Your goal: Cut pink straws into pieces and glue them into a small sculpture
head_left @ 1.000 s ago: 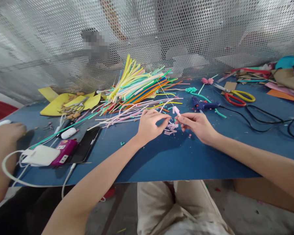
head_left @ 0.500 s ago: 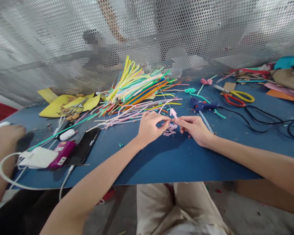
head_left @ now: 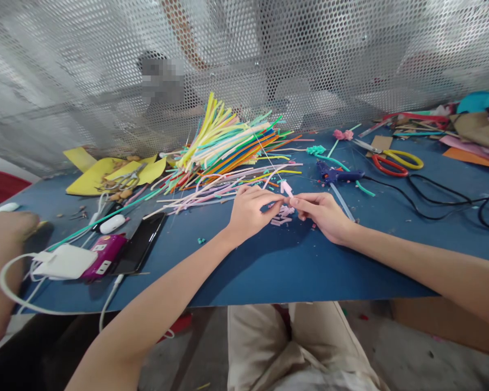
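Note:
Over the middle of the table, my right hand (head_left: 320, 212) is closed, thumb against fingers, on a pale pink pipe cleaner piece (head_left: 286, 188) that sticks up above the fingertips. My left hand (head_left: 252, 209) meets it from the other side in a pinch; whatever lies between its fingertips is hidden. Under both hands lies a small pile of short pink cuttings (head_left: 282, 218). A thin pale strand slants up from the pink piece towards a big bundle of coloured pipe cleaners (head_left: 228, 144). Loose pink and lilac stems (head_left: 204, 195) spread just behind my left hand.
Right of my hands are a blue glue gun (head_left: 338, 175) with a black cord, and red-and-yellow-handled scissors (head_left: 397, 162). To the left lie a phone (head_left: 140, 244), a purple power block (head_left: 104, 255) and a white charger (head_left: 67, 262). Another person's arm (head_left: 4, 239) rests at the far left.
My two hands stay pinched together in nearly the same place; the pink piece has tipped slightly left. At the far left, the other person's hand has shifted a little.

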